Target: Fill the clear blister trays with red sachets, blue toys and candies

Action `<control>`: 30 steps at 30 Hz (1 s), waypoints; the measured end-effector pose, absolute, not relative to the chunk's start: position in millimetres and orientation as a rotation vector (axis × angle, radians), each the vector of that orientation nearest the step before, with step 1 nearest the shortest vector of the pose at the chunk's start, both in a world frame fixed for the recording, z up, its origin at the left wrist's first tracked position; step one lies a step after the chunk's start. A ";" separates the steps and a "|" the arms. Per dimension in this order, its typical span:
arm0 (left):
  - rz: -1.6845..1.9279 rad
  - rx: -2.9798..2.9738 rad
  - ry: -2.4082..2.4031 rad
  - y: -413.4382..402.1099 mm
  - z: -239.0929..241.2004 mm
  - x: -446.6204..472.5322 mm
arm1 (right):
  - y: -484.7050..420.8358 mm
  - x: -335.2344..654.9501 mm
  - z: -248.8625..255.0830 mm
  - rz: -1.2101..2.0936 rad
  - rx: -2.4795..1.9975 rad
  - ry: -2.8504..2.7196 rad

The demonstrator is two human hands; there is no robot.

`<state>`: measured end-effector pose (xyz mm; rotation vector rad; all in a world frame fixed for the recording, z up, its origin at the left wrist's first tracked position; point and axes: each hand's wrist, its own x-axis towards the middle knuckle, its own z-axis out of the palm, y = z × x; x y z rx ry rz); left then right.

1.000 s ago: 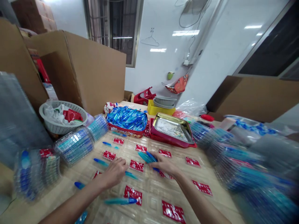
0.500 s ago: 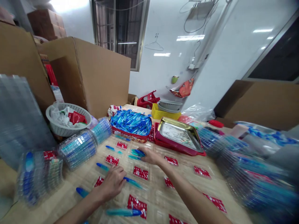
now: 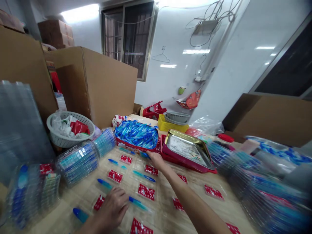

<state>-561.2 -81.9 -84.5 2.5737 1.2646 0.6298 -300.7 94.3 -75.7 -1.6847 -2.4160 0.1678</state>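
Observation:
My right hand [image 3: 155,160] reaches forward to the front edge of the tin of pens, fingers closed on a blue pen [image 3: 144,155]. Just below it a blue and teal pen [image 3: 144,176] lies in a clear plastic blister tray by a red dotted card [image 3: 151,170]. My left hand [image 3: 115,204] rests low over the rows of trays with its fingers curled; what it holds, if anything, is hidden. One pen [image 3: 137,202] shows just right of its fingers and another pen [image 3: 104,183] to its upper left.
A red tin [image 3: 156,149] heaped with blue pens [image 3: 136,133] stands at the back, beside a gold-lined tray [image 3: 187,148] with small pieces in it. Blister stacks [image 3: 78,162] stand left, more stacks [image 3: 270,191] right. A grey basket [image 3: 69,138] holds plastic bags.
My right hand has moved farther back towards the tin, and a pen now lies in the tray where it was. My left hand has shifted slightly lower in view as the camera tilted up.

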 end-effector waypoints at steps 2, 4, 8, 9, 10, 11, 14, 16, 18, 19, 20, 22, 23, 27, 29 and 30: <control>0.631 2.583 1.257 -81.7 -88.8 -565.0 | 97.9 -304.0 -77.5 0.106 -1.701 -2.457; 0.627 2.601 1.262 -81.4 -92.1 -568.5 | 99.4 -305.5 -79.2 0.062 -1.694 -2.491; 0.606 2.651 1.262 -81.8 -94.6 -571.9 | 98.5 -302.9 -80.1 -0.004 -1.650 -2.529; 0.599 2.664 1.249 -81.8 -95.0 -572.2 | 97.9 -301.3 -79.5 -0.016 -1.640 -2.529; 0.596 2.676 1.237 -81.8 -95.6 -572.5 | 97.1 -299.5 -78.6 -0.025 -1.631 -2.526; 0.598 2.686 1.226 -81.6 -96.6 -572.8 | 96.5 -297.7 -77.4 -0.031 -1.622 -2.518; 0.619 2.710 1.195 -80.4 -101.3 -573.7 | 95.7 -294.7 -73.1 -0.031 -1.588 -2.480; 0.625 2.719 1.181 -79.9 -104.6 -574.1 | 96.7 -295.6 -70.4 -0.014 -1.547 -2.457; 0.624 2.726 1.173 -79.9 -106.6 -574.5 | 98.0 -297.1 -68.1 0.014 -1.503 -2.430; 0.628 2.728 1.169 -80.1 -106.8 -574.8 | 98.1 -296.9 -67.1 0.029 -1.488 -2.408; 0.634 2.731 1.166 -80.4 -106.6 -575.3 | 97.5 -295.3 -66.1 0.044 -1.478 -2.380; 0.662 2.736 1.164 -80.6 -105.5 -576.8 | 92.8 -286.6 -64.2 0.073 -1.475 -2.309; 0.680 2.738 1.163 -80.6 -105.1 -577.5 | 88.6 -279.3 -63.3 0.090 -1.479 -2.275; 0.741 2.747 1.126 -80.5 -106.7 -576.8 | 65.3 -237.5 -61.9 0.174 -1.519 -2.207; 0.783 2.750 1.103 -81.8 -108.0 -573.4 | 55.5 -216.7 -64.9 0.213 -1.551 -2.190; 0.813 2.753 1.096 -82.8 -108.0 -571.3 | 52.3 -207.9 -67.8 0.230 -1.568 -2.179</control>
